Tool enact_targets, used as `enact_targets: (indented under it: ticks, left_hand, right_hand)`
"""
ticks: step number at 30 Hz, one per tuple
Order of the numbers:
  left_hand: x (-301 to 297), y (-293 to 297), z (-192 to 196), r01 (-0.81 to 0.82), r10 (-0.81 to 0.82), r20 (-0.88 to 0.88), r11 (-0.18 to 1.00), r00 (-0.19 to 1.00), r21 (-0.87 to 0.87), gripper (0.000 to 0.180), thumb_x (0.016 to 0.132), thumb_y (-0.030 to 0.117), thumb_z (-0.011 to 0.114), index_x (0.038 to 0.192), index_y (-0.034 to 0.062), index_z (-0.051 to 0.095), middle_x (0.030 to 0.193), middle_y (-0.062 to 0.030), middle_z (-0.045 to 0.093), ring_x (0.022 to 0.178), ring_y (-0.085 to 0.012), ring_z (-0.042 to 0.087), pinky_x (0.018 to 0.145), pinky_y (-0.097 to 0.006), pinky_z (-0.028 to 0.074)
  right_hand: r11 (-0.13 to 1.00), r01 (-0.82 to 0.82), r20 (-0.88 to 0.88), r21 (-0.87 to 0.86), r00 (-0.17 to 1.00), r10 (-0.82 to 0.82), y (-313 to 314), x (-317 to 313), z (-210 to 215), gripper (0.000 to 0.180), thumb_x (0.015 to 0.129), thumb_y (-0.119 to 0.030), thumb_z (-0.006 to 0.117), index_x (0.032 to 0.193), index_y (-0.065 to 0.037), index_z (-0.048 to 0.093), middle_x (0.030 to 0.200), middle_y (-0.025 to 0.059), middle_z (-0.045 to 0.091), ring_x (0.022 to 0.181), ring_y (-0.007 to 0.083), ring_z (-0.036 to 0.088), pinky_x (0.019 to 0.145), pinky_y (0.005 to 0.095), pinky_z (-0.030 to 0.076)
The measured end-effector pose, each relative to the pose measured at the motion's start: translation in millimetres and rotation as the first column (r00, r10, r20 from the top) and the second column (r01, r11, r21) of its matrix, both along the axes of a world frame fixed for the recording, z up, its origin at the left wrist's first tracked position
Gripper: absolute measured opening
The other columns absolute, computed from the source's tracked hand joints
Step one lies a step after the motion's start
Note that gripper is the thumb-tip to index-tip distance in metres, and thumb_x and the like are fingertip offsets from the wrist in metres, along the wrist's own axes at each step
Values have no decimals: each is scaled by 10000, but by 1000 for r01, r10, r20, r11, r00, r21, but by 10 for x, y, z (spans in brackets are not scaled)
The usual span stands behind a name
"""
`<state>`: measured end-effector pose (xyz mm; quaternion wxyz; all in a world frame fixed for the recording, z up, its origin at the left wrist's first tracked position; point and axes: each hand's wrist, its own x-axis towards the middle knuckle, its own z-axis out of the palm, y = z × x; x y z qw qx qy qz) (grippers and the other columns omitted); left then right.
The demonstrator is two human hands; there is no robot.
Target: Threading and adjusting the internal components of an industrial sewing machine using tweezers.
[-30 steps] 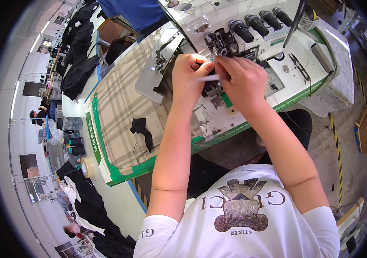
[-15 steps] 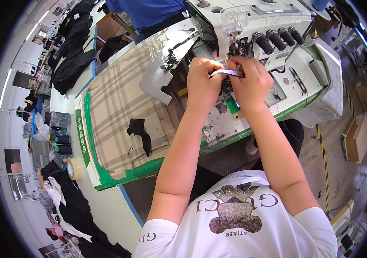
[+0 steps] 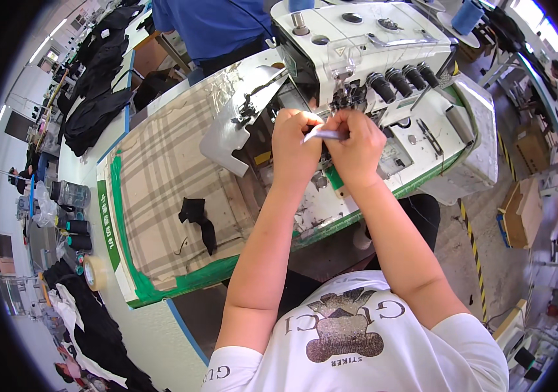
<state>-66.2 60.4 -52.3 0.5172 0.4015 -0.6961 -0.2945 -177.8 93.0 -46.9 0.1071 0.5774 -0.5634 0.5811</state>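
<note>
A white overlock-type sewing machine (image 3: 393,49) stands before me, its pale front cover (image 3: 223,144) swung out to the left. Just in front of its needle area (image 3: 347,97), both hands meet close together. The fingers of my right hand (image 3: 357,147) pinch silver tweezers (image 3: 334,134), which point left toward my other hand. My left hand (image 3: 295,144) is closed, thumb and index finger pinched near the tweezers' tip. Whatever lies between those fingers is too small or hidden to make out.
Left of the machine, plaid cloth (image 3: 154,189) covers the table, edged with green tape (image 3: 125,228). A black fabric scrap (image 3: 197,219) lies on it. Farther left are thread spools (image 3: 79,235) and a tape roll (image 3: 94,273). Another person in blue (image 3: 217,29) is beyond the table.
The whole view has shifted, so the machine sits lower and farther left in the picture. Both hands stay pinched near the needle area with the tweezers; they have barely moved relative to the machine.
</note>
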Motion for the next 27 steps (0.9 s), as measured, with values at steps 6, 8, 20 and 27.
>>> enact_targets:
  ticks: [6, 8, 20, 27]
  left_hand:
    - [-48, -10, -22, -70, 71, 57, 997, 996, -20, 114, 754, 46, 713, 776, 5, 608, 874, -107, 541, 780, -233, 571, 709, -330, 480]
    - [-88, -4, -29, -120, 120, 30, 993, 992, -21, 98, 754, 31, 692, 771, -2, 601, 891, -103, 548, 788, -232, 575, 717, -324, 482]
    - [-79, 46, 37, -103, 99, 67, 994, 993, 49, 89, 763, 22, 682, 783, -7, 600, 914, -97, 553, 806, -220, 578, 715, -314, 478]
    - [-77, 31, 39, -110, 105, 86, 992, 991, 56, 100, 768, 26, 692, 797, -1, 600, 910, -95, 556, 801, -220, 575, 708, -314, 476]
  right_hand:
    - [998, -66, 20, 6, 998, 66, 254, -72, -2, 108, 759, -6, 703, 833, -64, 650, 665, 73, 594, 527, 240, 563, 480, 335, 441]
    - [997, -70, 45, -17, 996, 71, 277, -164, 15, 165, 821, -13, 682, 983, -44, 693, 695, 95, 618, 526, 233, 559, 491, 318, 444]
    - [993, 114, -176, -1, 978, -113, 111, -629, 101, 79, 805, -71, 689, 830, -72, 614, 695, 72, 601, 587, 272, 600, 518, 370, 457]
    - [994, 90, -141, 62, 987, -81, 151, -549, 132, 150, 770, -137, 750, 808, -87, 613, 775, 55, 616, 592, 250, 606, 518, 351, 469]
